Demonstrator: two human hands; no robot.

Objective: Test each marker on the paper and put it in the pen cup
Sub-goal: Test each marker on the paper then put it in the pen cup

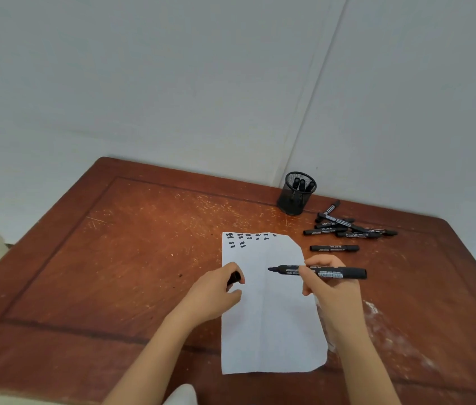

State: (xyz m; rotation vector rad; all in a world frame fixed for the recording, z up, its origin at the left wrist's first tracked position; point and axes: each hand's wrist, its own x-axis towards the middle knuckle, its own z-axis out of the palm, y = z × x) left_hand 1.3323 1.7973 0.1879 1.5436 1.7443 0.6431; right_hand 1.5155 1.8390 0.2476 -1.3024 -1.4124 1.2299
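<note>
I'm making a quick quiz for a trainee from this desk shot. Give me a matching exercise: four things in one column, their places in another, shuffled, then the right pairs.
Things:
1. Open marker
2. Cap
3. Pen cup
4. Scribbles

Places:
A. Far edge of the desk, near the wall
B. In the right hand
C. Top of the paper
D. In the left hand

Pairs: 1-B, 2-D, 3-A, 4-C

A plain room, likely a home or small office: a worn, scratched reddish-brown wooden desk point(149, 258) stands in a corner of bare white walls point(172, 83), with a black mesh pen cup point(296, 194) at its far right edge.
</note>
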